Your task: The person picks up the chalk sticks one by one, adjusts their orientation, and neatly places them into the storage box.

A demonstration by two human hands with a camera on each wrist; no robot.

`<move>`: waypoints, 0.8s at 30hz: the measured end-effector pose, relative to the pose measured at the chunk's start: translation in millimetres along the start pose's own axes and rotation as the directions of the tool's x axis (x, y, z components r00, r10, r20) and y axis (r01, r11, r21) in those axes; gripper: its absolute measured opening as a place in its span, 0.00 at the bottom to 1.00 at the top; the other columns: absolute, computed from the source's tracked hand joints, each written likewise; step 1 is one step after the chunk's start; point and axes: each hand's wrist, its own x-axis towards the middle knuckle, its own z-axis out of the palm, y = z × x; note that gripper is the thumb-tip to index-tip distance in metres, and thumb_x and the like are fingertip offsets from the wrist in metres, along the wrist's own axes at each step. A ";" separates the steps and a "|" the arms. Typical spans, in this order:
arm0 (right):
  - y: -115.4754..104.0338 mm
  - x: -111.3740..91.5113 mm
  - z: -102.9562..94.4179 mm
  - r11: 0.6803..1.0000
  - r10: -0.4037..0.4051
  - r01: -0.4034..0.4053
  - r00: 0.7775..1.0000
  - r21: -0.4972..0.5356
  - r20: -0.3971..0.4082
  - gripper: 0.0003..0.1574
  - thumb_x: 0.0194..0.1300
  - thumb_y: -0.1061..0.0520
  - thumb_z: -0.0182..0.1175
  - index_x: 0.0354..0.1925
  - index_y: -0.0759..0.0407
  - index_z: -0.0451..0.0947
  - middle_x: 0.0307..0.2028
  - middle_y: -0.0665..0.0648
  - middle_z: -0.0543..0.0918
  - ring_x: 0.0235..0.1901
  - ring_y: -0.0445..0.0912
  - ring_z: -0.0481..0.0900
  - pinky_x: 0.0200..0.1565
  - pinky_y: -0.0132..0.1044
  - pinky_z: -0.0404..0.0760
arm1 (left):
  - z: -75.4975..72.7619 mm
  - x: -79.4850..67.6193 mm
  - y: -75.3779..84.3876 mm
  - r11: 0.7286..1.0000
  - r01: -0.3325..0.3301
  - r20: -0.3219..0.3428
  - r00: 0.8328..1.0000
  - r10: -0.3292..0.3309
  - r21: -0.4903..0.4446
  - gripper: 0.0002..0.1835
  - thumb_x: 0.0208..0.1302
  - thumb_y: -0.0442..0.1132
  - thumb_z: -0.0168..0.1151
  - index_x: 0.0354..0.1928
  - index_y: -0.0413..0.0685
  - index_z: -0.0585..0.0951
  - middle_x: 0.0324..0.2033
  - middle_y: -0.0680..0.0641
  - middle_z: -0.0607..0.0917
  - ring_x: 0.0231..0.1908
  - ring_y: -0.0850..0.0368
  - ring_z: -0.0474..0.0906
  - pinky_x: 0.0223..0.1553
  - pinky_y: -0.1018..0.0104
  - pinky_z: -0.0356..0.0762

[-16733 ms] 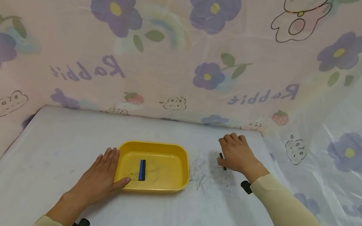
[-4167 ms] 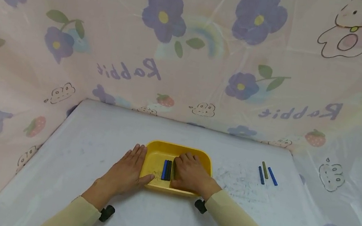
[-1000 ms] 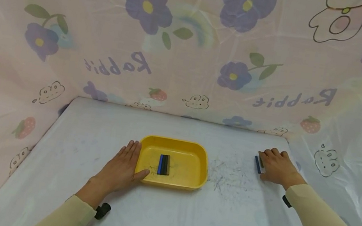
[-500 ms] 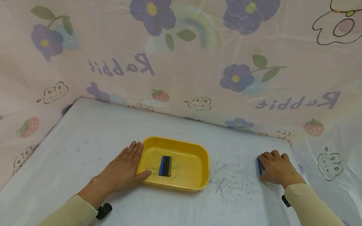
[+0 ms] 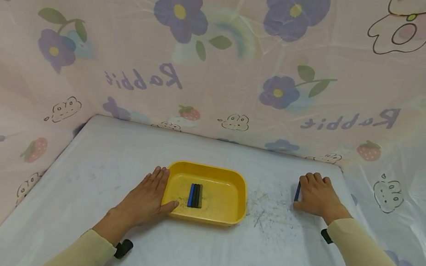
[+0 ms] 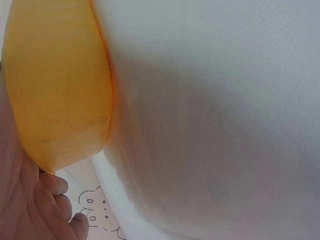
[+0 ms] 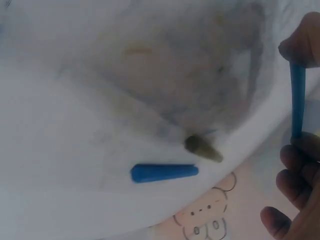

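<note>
My right hand (image 5: 317, 197) pinches a dark blue crayon (image 5: 297, 192) by its two ends, between thumb and fingertips, over the right part of the table. The right wrist view shows this crayon (image 7: 298, 100) lengthwise in the grip. Below it on the white cloth lie another blue crayon (image 7: 164, 172) and an olive one (image 7: 202, 148); in the head view the hand hides both. My left hand (image 5: 142, 201) lies with straight fingers along the left side of a yellow tray (image 5: 224, 221), thumb over the rim. Inside, several crayons (image 5: 195, 195), blue, black and olive, lie side by side.
A white cloth (image 5: 259, 261) covers the table, with dark crayon smudges (image 5: 267, 211) between tray and right hand. A patterned curtain (image 5: 224, 60) rises along the back and sides. Each wrist wears a small black device (image 5: 123, 248).
Over the last second the right hand has taken hold of the dark blue crayon and shifted slightly left with it. Earlier, an olive crayon was added to the tray. The left hand stays put.
</note>
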 end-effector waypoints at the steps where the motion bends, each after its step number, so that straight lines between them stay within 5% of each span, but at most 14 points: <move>1: -3.7 1.0 -1.8 1.000 -0.008 0.008 1.000 0.000 -0.009 0.47 0.56 0.36 0.72 0.58 0.71 0.73 0.55 0.71 0.77 0.55 0.67 0.72 0.55 0.69 0.70 | -0.1 0.0 -0.1 1.000 0.000 0.000 1.000 0.000 -0.001 0.56 0.77 0.70 0.49 0.83 0.30 0.46 0.83 0.31 0.51 0.84 0.37 0.44 0.83 0.42 0.47; 24: -67.1 9.6 -42.4 0.993 -0.115 0.115 0.982 -0.006 -0.147 0.48 0.55 0.33 0.73 0.58 0.67 0.75 0.55 0.66 0.78 0.52 0.61 0.72 0.52 0.60 0.72 | -1.4 -0.2 1.1 1.000 -0.011 -0.025 1.000 0.010 -0.014 0.55 0.77 0.69 0.51 0.82 0.29 0.49 0.82 0.31 0.53 0.83 0.36 0.46 0.83 0.42 0.48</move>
